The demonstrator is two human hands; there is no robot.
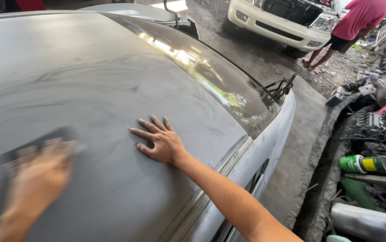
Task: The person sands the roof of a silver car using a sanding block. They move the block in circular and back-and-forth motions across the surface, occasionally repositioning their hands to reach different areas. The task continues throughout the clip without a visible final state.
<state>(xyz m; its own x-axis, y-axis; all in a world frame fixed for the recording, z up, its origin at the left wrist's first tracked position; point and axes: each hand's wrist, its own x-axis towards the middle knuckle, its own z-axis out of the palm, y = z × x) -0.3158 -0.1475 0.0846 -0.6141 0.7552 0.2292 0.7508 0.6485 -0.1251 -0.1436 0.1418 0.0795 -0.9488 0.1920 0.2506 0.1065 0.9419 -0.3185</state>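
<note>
A dull grey car roof (80,76), covered in swirled sanding marks, fills the left of the view. My left hand (38,177) is blurred with motion and presses a dark flat sanding block (36,143) against the panel at lower left. My right hand (159,141) lies flat on the roof with its fingers spread, holding nothing. The car's glass (202,71) slopes away beyond the roof, with a wiper arm (282,87) at its far end.
A white car (273,20) with its bonnet up stands at the top. A person in a pink shirt (359,20) bends beside it. Scrap parts and a green can (365,163) are piled at right, past a concrete strip (300,134).
</note>
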